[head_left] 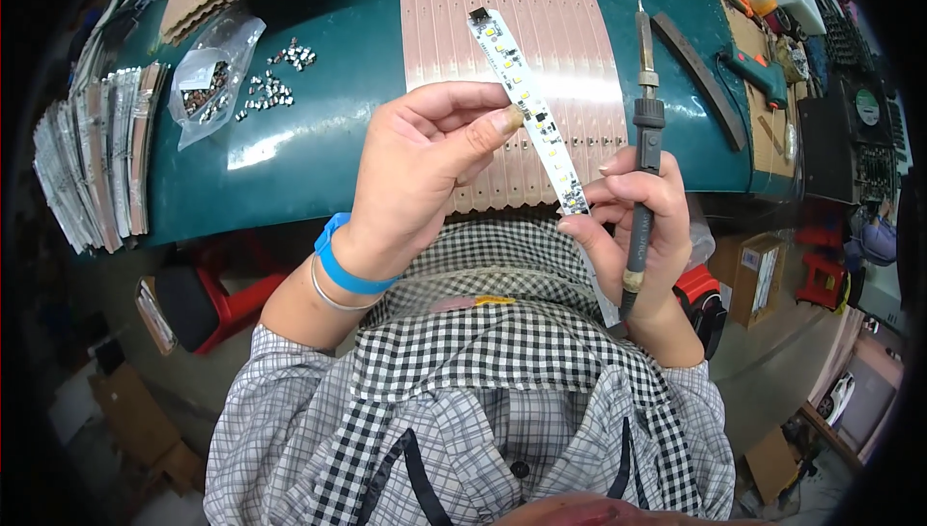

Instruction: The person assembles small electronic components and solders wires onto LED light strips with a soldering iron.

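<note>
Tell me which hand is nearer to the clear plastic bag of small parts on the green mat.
Left. The left hand is a short way to the right of the plastic bag, pinching the LED strip. The right hand is farther right, holding the soldering iron.

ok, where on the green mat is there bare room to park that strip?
Bare green mat lies between the loose small parts and the pink panel, above the left hand. The left edge is crowded with stacked strips; the far right with tools.
</note>
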